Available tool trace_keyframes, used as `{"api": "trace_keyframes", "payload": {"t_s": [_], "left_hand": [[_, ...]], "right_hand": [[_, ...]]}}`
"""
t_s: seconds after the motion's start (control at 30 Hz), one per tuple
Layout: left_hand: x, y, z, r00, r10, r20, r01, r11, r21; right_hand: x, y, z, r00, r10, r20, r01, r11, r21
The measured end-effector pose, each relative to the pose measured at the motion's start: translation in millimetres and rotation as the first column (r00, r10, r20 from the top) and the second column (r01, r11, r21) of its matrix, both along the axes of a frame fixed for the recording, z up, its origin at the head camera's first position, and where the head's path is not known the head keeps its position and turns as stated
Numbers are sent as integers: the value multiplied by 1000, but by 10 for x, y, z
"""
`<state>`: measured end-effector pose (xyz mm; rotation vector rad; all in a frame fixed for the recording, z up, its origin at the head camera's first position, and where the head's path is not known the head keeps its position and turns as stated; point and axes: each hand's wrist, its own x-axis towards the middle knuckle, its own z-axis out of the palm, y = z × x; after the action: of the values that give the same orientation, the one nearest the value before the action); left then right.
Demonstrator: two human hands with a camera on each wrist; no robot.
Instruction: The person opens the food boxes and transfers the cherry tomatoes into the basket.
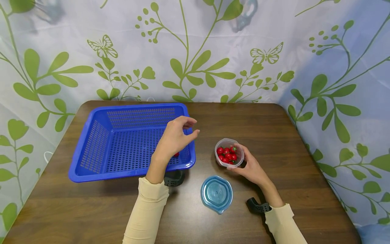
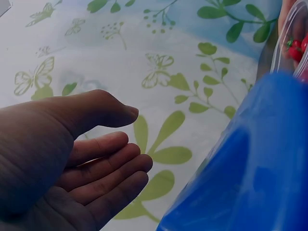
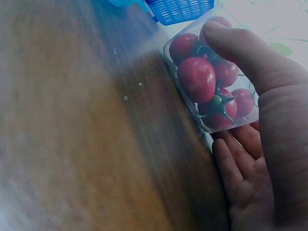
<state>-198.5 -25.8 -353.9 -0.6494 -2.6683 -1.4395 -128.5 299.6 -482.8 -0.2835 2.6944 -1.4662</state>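
Observation:
My right hand [image 1: 251, 166] holds a small clear plastic container [image 1: 217, 149] between thumb and fingers, at the right of the table. Several red cherry tomatoes [image 1: 226, 155] with green stems fill it; the right wrist view shows the tomatoes [image 3: 197, 79] through its wall. Over the right side of a blue plastic basket [image 1: 91, 169] hovers my left hand [image 1: 175, 137], thumb and fingers apart and nothing between them. Partly hidden beside that wrist, a red thing [image 1: 176, 154], perhaps a tomato, shows in the basket. A blue lid [image 1: 216, 194] lies on the table in front of the container.
The brown wooden table [image 1: 253, 122] backs onto a white curtain [image 1: 207, 34] with green leaf and butterfly prints. The basket's raised rim stands beneath the left forearm. Each wrist wears a dark band [image 1: 258, 206].

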Motion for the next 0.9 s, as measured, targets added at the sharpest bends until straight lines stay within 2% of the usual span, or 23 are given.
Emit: {"api": "trace_keyframes", "payload": {"t_s": [0.3, 0.57, 0.9], "left_hand": [[41, 161, -8, 998, -62, 1, 62, 998, -24], [73, 277, -30, 994, -103, -47, 104, 994, 27], [131, 470, -82, 982, -174, -76, 177, 984, 36]], "right_hand": [[0, -1, 4, 1000, -5, 9, 4, 1000, 7], [-8, 2, -3, 1000, 3, 8, -3, 1000, -6], [-11, 12, 0, 1000, 12, -5, -12, 1000, -9]]}}
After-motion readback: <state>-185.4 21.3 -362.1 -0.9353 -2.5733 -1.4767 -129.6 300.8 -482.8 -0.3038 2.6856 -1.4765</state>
